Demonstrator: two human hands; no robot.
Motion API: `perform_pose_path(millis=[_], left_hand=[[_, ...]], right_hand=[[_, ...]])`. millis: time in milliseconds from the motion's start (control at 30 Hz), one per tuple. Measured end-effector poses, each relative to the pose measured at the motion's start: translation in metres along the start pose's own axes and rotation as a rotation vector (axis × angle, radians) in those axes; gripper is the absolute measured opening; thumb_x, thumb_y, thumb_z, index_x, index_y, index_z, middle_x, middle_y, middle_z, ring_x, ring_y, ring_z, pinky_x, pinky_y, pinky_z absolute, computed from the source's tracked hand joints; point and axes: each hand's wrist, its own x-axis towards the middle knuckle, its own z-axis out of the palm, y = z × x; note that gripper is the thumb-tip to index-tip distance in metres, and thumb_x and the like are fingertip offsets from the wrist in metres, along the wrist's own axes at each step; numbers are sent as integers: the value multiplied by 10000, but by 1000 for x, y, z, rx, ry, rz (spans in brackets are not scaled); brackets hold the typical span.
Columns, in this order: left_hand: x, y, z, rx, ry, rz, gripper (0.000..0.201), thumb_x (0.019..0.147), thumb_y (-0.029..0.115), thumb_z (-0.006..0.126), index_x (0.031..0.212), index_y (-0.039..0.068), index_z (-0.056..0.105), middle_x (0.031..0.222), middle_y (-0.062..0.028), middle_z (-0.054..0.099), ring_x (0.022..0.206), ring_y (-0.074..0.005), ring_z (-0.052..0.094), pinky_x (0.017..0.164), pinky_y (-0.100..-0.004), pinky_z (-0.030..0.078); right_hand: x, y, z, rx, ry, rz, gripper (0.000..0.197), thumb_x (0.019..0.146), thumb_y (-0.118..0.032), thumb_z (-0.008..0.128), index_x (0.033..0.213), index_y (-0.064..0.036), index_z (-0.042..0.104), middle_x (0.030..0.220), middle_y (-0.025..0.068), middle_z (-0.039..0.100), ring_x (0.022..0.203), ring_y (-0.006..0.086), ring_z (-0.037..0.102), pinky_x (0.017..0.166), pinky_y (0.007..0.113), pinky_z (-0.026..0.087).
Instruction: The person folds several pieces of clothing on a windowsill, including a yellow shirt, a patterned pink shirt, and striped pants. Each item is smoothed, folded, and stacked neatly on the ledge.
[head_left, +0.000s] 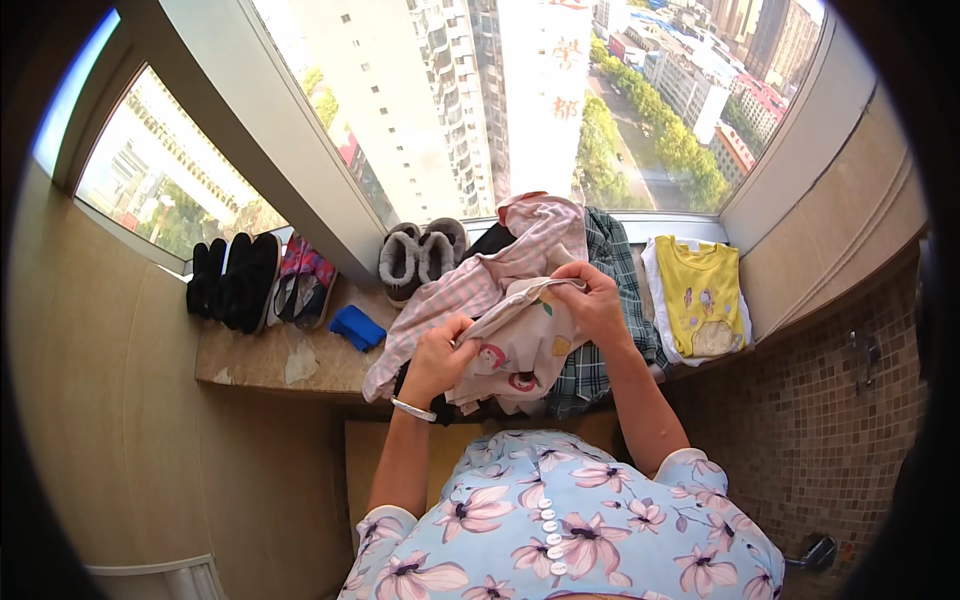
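Both hands are closed on the upper edge of a pale pink garment [535, 350] with cartoon and fruit prints, which hangs toward me; its exact kind is hard to tell. My left hand [440, 355], with a silver bangle at the wrist, pinches the edge's left end. Slightly higher, my right hand [594, 305] grips the right end. Behind the garment lies a pink-and-white checked garment [445, 305], spread across the ledge. Dark green plaid clothing [610, 262] sits under and beside my right hand. Some black cloth shows partly beneath the pile.
A stone window ledge [240, 350] carries everything. On its left stand black shoes [250, 280], patterned shoes [304, 278], grey fur-lined slippers [400, 262] and a blue folded item [357, 327]. A folded yellow top [698, 275] lies on white cloth at right. Large windows rise behind.
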Motion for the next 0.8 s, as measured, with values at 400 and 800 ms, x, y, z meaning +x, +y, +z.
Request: perform_pose_path(millis=[400, 800], left_hand=[[-1, 27, -19, -583, 24, 7, 101, 1008, 90, 706, 1023, 21, 778, 829, 77, 634, 733, -4, 513, 631, -195, 382], [-4, 7, 16, -700, 195, -148, 162, 1030, 130, 696, 1079, 0, 778, 892, 53, 690, 766, -18, 572, 692, -185, 457]], right_hand=[[8, 6, -12, 86, -7, 7, 135, 997, -30, 697, 1118, -9, 751, 963, -13, 720, 858, 47, 640, 759, 210, 515], [-13, -4, 23, -336, 22, 32, 333, 1002, -316, 758, 917, 5, 737, 760, 58, 684, 669, 141, 622, 629, 315, 511]])
